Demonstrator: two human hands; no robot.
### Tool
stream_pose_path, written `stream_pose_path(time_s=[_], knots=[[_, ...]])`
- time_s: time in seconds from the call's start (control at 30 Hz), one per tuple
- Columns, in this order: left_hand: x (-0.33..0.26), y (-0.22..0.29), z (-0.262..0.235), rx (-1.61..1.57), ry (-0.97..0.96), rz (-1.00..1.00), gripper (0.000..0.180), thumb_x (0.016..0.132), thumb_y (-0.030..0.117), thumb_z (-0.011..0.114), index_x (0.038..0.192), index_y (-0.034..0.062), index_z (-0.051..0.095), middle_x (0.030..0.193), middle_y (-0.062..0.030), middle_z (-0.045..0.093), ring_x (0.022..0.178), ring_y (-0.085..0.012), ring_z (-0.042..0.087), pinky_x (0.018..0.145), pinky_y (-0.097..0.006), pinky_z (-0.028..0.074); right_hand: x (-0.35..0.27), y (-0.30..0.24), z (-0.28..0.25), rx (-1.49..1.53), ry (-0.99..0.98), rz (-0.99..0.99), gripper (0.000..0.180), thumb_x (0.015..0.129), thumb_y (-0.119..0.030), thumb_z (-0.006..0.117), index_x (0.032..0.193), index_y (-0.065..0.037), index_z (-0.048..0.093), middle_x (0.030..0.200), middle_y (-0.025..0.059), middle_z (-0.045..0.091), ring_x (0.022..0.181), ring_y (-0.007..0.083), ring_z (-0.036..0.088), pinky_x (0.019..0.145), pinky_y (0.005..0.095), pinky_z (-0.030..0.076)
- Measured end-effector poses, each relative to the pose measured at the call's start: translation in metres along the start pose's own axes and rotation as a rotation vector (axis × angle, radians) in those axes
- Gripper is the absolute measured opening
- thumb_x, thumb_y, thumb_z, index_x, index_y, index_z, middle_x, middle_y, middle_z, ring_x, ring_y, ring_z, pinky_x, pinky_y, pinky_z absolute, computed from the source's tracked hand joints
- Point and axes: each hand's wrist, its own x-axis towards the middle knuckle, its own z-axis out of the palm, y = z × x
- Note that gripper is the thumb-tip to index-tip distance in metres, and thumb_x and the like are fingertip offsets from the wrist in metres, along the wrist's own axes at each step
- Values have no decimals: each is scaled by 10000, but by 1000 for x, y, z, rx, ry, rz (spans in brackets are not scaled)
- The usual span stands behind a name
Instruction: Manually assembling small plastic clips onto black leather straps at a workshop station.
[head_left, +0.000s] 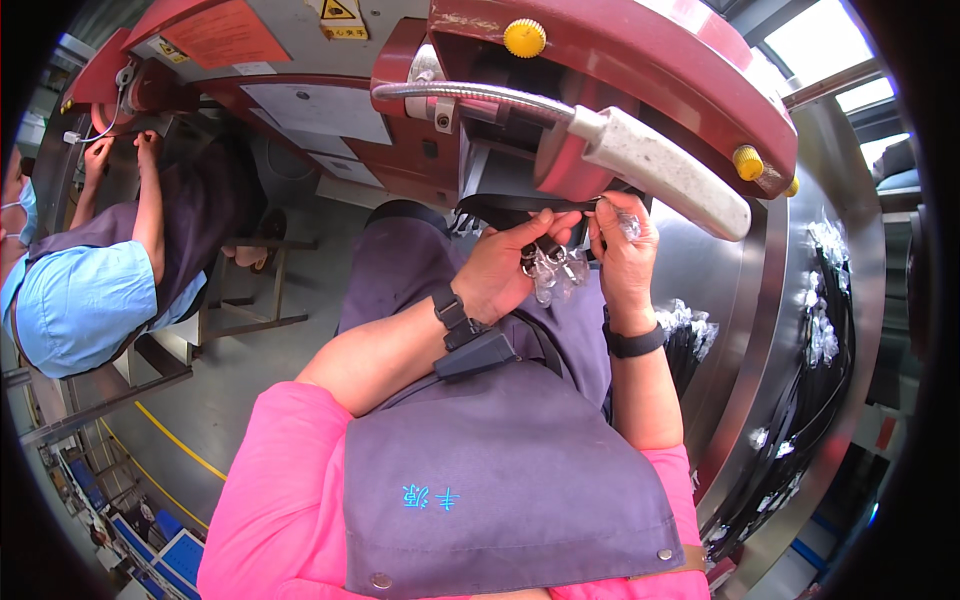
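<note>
A black strap [505,207] stretches between my hands in front of the red machine [610,45]. My left hand [500,270] is closed around part of it, thumb and fingers pinched together. From this hand hang metal rings and fittings in clear plastic wrap [555,275]. My right hand [628,260] pinches the strap's other end, where a second crumple of clear plastic [629,226] sticks out. Both hands are just below a round, dull red part [570,160] of the machine. Whether the strap touches that part, I cannot tell.
A pale grey handle-shaped piece [670,175] on a flexible metal hose [480,92] juts over my right hand. Black straps with plastic-wrapped ends lie at right in a bundle [830,370] and a nearer bunch [685,345]. Another person [100,270] sits at a similar machine on the left.
</note>
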Motion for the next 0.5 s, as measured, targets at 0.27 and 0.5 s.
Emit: stream_pose_path(time_s=[0.27, 0.5], knots=[[-1, -6, 11, -27, 3, -42, 215, 911, 137, 617, 1054, -25, 618, 1052, -132, 665, 888, -162, 628, 828, -305, 520, -9, -16, 1, 116, 105, -181, 148, 870, 26, 618, 946, -67, 531, 753, 5, 554, 475, 25, 355, 418, 193, 246], [-7, -18, 6, -10, -36, -153, 180, 924, 130, 592, 1023, -18, 616, 1020, -129, 663, 923, -193, 635, 841, -333, 525, -18, -15, 11, 124, 119, -428, 119, 914, -8, 557, 871, -69, 464, 846, 66, 548, 652, 124, 483, 638, 258, 415]])
